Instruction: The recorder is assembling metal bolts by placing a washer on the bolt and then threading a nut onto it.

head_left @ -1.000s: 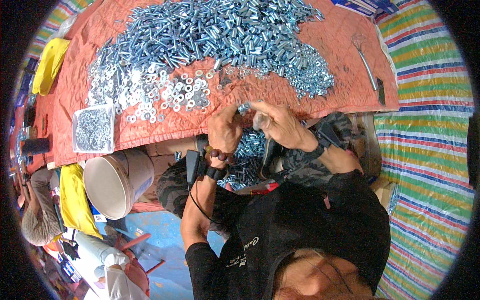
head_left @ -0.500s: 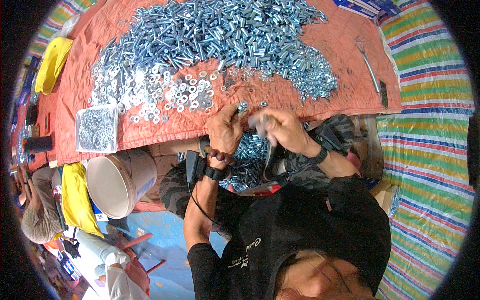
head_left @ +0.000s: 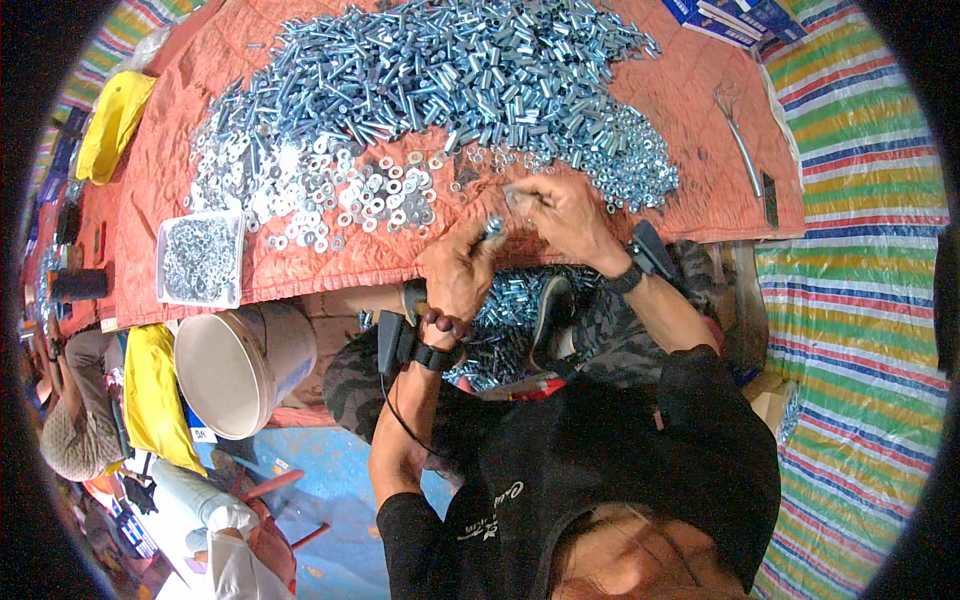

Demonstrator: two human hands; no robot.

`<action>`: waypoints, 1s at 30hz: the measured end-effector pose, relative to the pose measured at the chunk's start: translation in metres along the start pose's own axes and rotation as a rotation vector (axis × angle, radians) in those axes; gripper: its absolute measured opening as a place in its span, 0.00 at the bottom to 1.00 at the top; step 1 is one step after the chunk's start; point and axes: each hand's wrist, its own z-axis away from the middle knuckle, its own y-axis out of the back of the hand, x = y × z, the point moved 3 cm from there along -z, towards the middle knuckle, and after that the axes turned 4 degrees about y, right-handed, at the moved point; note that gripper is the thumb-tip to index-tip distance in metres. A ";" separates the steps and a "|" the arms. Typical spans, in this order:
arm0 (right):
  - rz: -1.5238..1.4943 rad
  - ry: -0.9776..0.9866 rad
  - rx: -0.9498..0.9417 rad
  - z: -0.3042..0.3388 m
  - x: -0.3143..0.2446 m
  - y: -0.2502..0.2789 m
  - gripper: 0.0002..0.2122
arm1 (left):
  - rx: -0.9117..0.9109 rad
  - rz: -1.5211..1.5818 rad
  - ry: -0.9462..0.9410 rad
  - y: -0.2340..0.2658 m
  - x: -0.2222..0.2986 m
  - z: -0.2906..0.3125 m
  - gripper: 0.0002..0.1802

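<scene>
My left hand (head_left: 458, 272) is closed just off the front edge of the cloth-covered table. Between its thumb and forefinger is a small silvery bolt (head_left: 493, 227), mostly hidden by the fingers. Beside it, my right hand (head_left: 575, 222) is pinched over the cloth, with a greyish bit at its fingertips too blurred to name. Beyond the hands lie a large heap of bolts and metal sleeves (head_left: 430, 70), a spread of flat washers (head_left: 385, 190) on the left and small nuts (head_left: 640, 165) on the right. A few spring washers (head_left: 500, 160) lie between these piles.
A clear tray of small washers (head_left: 200, 262) stands at the table's left front, above a white bucket (head_left: 225, 370). More bolts (head_left: 520, 300) lie below between my legs. A wire tool (head_left: 740, 145) and blue boxes (head_left: 735, 20) lie right. Another person (head_left: 85, 430) is at left.
My right hand has moved away from me, over the cloth near the spring washers. My left hand has lowered slightly, still gripping the bolt. The loose nut by my right fingers no longer shows.
</scene>
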 end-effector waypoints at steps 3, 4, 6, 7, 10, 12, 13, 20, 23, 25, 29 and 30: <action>0.150 -0.014 -0.035 -0.028 0.013 -0.008 0.08 | -0.155 -0.030 -0.065 -0.016 -0.020 0.010 0.08; 0.258 0.048 -0.038 -0.037 0.022 -0.009 0.08 | -0.239 -0.084 -0.046 -0.028 -0.032 0.013 0.09; 0.274 0.150 0.015 -0.057 0.030 -0.015 0.06 | -0.376 -0.172 -0.159 -0.037 -0.038 0.019 0.10; 0.331 0.180 0.015 -0.065 0.034 -0.020 0.06 | -0.474 -0.153 -0.124 -0.032 -0.018 0.015 0.12; 0.371 0.236 0.035 -0.086 0.038 -0.038 0.05 | -0.524 -0.131 0.024 -0.037 -0.021 0.017 0.13; 0.456 0.210 0.039 -0.101 0.036 -0.049 0.06 | -0.539 -0.155 0.065 -0.034 -0.020 0.019 0.13; 0.499 0.147 0.019 -0.108 0.034 -0.056 0.09 | -0.556 -0.184 0.079 -0.031 -0.022 0.024 0.13; 0.755 0.125 0.040 -0.150 0.043 -0.100 0.13 | -0.476 -0.291 0.130 -0.022 -0.023 0.024 0.14; 0.686 0.222 0.062 -0.152 0.044 -0.100 0.14 | -0.348 -0.264 0.136 -0.021 -0.018 0.007 0.15; 0.653 0.207 0.055 -0.155 0.045 -0.096 0.14 | -0.199 -0.101 0.141 -0.015 -0.010 0.000 0.14; 0.640 -0.026 -0.070 -0.157 0.036 -0.089 0.16 | 0.116 0.191 0.201 -0.003 -0.020 -0.008 0.12; 0.596 -0.048 -0.074 -0.153 0.034 -0.087 0.17 | 0.247 0.319 0.192 0.000 -0.030 -0.008 0.13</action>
